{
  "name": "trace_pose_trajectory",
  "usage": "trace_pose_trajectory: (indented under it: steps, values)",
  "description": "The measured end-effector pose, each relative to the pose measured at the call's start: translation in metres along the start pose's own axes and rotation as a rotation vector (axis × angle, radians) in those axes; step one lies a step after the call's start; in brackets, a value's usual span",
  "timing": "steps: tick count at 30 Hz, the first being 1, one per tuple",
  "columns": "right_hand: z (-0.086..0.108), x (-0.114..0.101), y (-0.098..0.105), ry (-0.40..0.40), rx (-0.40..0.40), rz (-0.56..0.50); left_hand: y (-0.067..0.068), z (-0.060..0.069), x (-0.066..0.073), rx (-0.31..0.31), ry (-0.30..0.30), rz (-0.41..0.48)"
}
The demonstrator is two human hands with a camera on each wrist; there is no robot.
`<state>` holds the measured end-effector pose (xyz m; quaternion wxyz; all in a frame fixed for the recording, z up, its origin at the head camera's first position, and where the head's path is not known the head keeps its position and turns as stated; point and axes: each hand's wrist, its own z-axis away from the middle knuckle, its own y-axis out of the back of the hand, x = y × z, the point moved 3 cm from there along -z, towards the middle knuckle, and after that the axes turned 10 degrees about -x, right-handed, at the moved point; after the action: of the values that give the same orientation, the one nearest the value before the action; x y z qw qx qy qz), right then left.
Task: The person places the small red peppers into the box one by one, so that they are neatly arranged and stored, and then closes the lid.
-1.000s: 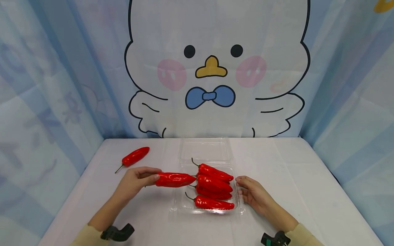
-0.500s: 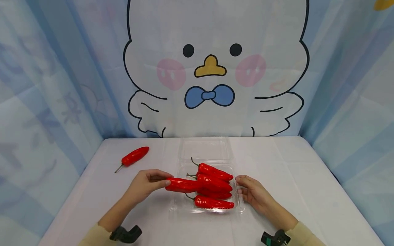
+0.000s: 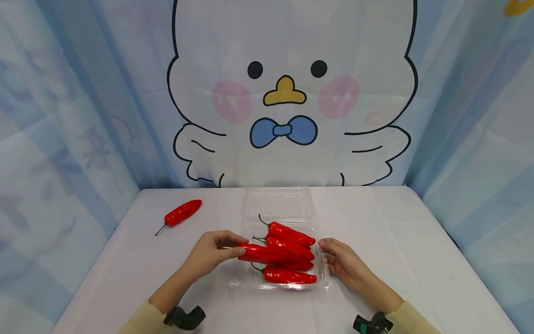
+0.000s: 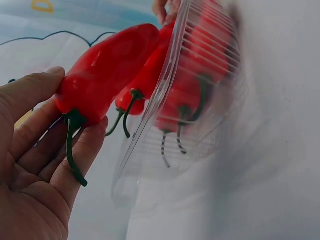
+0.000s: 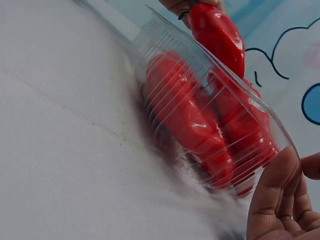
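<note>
My left hand (image 3: 214, 255) pinches a red pepper (image 3: 257, 253) near its stem end, thumb on one side and fingers on the other. That pepper (image 4: 107, 72) slants over the near-left rim of the clear plastic container (image 3: 246, 284), its tip over the peppers inside. Several red peppers (image 3: 289, 274) lie in the container, green stems to the left. At the right rim, my right hand (image 3: 348, 269) holds the container's edge between thumb and fingers; the right wrist view shows the fingers (image 5: 275, 192) against the clear wall.
One more red pepper (image 3: 182, 213) lies on the white tabletop (image 3: 375, 222) at the back left. The container's clear lid (image 3: 277, 204) is folded back behind it. Patterned curtains (image 3: 62, 139) stand at the back and both sides.
My left hand has moved right with the pepper, bringing it from the container's left side to over the peppers inside. My right hand has stayed at the rim.
</note>
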<state>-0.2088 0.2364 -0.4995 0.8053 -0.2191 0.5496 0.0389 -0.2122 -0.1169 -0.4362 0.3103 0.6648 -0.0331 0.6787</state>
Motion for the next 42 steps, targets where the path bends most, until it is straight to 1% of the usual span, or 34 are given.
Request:
trace_pose_trajectory:
  steps: [4, 9, 15, 21, 29, 37, 42]
  values:
    - [0.0, -0.001, 0.0, -0.001, -0.001, 0.0, -0.008, -0.004, 0.005, -0.038, -0.038, 0.018]
    - [0.0, -0.001, 0.0, 0.0, 0.002, -0.001, -0.02, -0.01, 0.007, -0.079, -0.062, 0.025]
    - [0.0, 0.0, 0.0, -0.002, -0.004, -0.001, -0.029, -0.017, 0.008, -0.095, -0.092, 0.03]
    - [0.001, -0.001, 0.0, -0.005, 0.001, 0.002, -0.037, -0.023, 0.01, -0.104, -0.092, 0.014]
    - [0.001, 0.0, 0.0, 0.001, -0.01, 0.002, -0.045, -0.031, 0.009, -0.088, -0.099, -0.042]
    - [0.001, 0.0, 0.0, -0.003, -0.004, -0.005, -0.053, -0.036, 0.011, -0.082, -0.127, -0.191]
    - [0.001, 0.0, 0.0, -0.003, -0.005, -0.001, -0.055, -0.034, 0.014, -0.077, -0.137, -0.238]
